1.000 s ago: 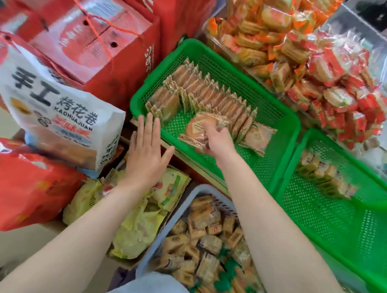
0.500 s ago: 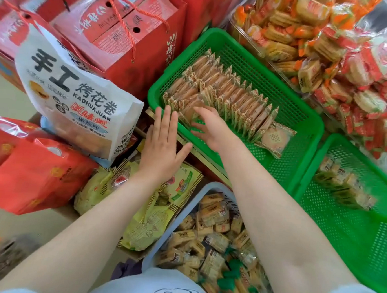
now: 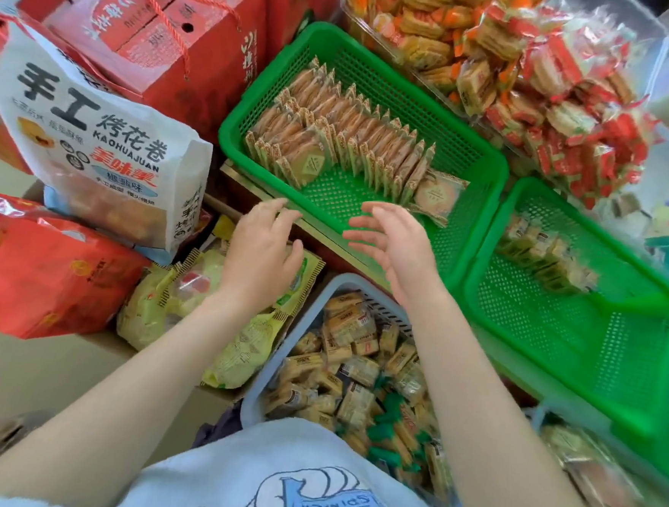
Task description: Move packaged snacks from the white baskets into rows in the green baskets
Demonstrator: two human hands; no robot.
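Observation:
A green basket [image 3: 464, 238] in the middle holds two rows of upright round-biscuit packets [image 3: 357, 136], with one packet [image 3: 436, 195] lying flat at the row's right end. My right hand [image 3: 396, 245] hovers over the basket's near edge, fingers spread and empty. My left hand [image 3: 261, 252] is just left of it, fingers relaxed, over the yellow bags and holding nothing. A second green basket [image 3: 578, 373] on the right holds a short row of small packets [image 3: 543, 252]. A white basket [image 3: 273, 364] below my hands is heaped with small wrapped snacks [image 3: 356, 365].
Red gift boxes [image 3: 162, 31] and a white snack bag [image 3: 95, 145] stand at the left. Red bags [image 3: 34, 272] and yellow packets [image 3: 187, 294] lie under my left arm. A clear tray [image 3: 357, 13] of orange and red wrapped snacks fills the upper right.
My right hand set its packet into the near row and pulled back empty toward the basket's near edge. My left hand shifted slightly right. The view moved closer.

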